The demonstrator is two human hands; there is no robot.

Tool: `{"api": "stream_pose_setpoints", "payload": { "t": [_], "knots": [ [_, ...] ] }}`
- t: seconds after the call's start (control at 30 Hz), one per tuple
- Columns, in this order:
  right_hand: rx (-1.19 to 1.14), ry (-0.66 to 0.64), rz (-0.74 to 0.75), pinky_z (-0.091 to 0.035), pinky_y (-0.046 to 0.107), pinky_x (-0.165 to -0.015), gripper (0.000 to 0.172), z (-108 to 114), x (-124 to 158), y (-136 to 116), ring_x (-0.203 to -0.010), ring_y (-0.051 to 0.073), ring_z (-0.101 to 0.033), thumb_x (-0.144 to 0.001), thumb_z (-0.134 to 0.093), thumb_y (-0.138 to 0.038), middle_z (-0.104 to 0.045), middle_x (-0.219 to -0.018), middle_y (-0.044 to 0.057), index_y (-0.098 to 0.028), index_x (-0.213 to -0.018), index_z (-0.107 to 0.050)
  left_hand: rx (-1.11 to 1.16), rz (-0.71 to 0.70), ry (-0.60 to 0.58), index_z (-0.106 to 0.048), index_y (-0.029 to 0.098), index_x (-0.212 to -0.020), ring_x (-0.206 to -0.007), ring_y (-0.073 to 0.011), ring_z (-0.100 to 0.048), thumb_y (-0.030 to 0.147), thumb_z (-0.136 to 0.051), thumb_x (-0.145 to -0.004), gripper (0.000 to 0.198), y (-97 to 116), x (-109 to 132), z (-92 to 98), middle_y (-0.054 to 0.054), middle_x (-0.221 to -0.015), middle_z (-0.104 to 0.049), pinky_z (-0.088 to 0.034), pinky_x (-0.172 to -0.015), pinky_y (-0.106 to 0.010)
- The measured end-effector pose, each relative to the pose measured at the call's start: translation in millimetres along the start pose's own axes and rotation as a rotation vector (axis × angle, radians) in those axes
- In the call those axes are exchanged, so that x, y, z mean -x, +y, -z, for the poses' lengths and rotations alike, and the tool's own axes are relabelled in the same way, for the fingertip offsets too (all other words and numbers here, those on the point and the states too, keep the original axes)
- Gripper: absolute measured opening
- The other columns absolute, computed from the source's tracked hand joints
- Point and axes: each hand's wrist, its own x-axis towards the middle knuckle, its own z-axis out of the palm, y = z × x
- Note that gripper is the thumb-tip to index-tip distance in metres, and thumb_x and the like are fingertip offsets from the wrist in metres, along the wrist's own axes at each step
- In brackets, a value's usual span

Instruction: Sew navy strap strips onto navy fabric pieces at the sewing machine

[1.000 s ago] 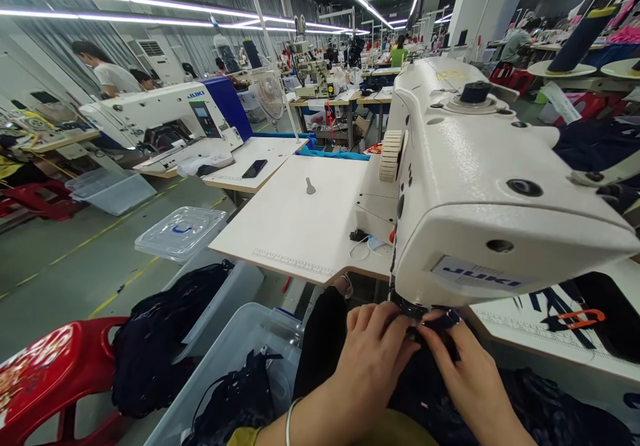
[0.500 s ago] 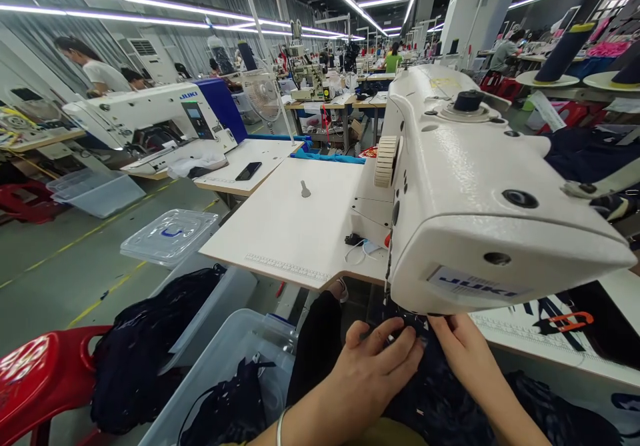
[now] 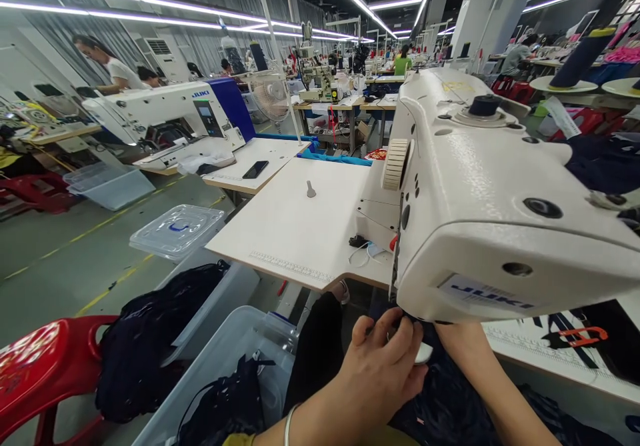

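Observation:
Navy fabric point(image 3: 440, 393) hangs below the head of the white sewing machine point(image 3: 480, 266) and over my lap. My left hand point(image 3: 383, 359), a bangle at its wrist, is closed with bent fingers on the fabric's upper edge, just under the needle area. A white rounded piece point(image 3: 423, 354) shows beside these fingers; I cannot make out what it belongs to. My right hand point(image 3: 460, 339) reaches under the machine head from the right, its fingers hidden there. The stitching spot itself is covered by my left hand and the machine.
A white table point(image 3: 295, 226) with a small grey metal plate point(image 3: 311, 191) extends left of the machine. Clear bins point(image 3: 235, 319) of navy garments and a red stool point(image 3: 45, 359) stand lower left. Orange-handled snips point(image 3: 580, 335) lie at right. Other people work farther back.
My right hand has moved farther under the machine head, hiding its fingers. My left fingers are more bent, and the white rounded piece now shows beside them. The view has shifted slightly.

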Motion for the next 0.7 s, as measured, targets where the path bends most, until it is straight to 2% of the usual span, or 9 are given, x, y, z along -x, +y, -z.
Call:
{"api": "stream_pose_setpoints", "payload": {
  "t": [0.3,0.5,0.6,0.7],
  "knots": [
    [-0.013,-0.014,-0.006,-0.055,0.055,-0.081,0.023,5.8,-6.6,-1.0,-0.096,0.037,-0.065,-0.085,-0.053,-0.039,-0.071,-0.071,0.011,-0.025,-0.081,-0.072,-0.018,0.023,0.013,-0.058,0.018,-0.129,-0.119,-0.0202,-0.051,0.034,-0.051,-0.094,0.039,5.4,-0.3,-3.4,-0.003,-0.127,-0.062,-0.030,-0.093,-0.035],
    [-0.028,-0.012,-0.019,-0.055,0.053,-0.082,0.023,4.1,-3.9,2.3,-0.096,0.037,-0.065,-0.083,-0.054,-0.039,-0.071,-0.071,0.011,-0.025,-0.077,-0.071,-0.053,0.026,0.026,-0.062,0.019,-0.124,-0.117,-0.0220,-0.052,0.038,-0.056,-0.091,0.038,5.0,5.1,-13.8,-0.004,-0.124,-0.062,-0.030,-0.094,-0.035],
    [-0.103,-0.008,-0.040,-0.053,0.051,-0.085,0.024,-1.6,1.6,6.7,-0.098,0.036,-0.064,-0.083,-0.053,-0.040,-0.072,-0.074,0.010,-0.026,-0.074,-0.071,-0.070,0.021,0.066,-0.063,0.021,-0.122,-0.112,-0.0216,-0.055,0.038,-0.058,-0.089,0.038,4.2,6.0,-18.7,-0.003,-0.121,-0.064,-0.031,-0.093,-0.035],
    [-0.233,-0.022,-0.088,-0.052,0.048,-0.088,0.025,-7.6,10.5,11.7,-0.100,0.034,-0.064,-0.082,-0.053,-0.041,-0.073,-0.076,0.009,-0.026,-0.072,-0.071,-0.077,0.026,0.167,-0.067,0.021,-0.116,-0.103,-0.0198,-0.059,0.040,-0.060,-0.087,0.034,2.5,2.4,-19.5,-0.002,-0.112,-0.067,-0.034,-0.089,-0.034]
  ]
}}
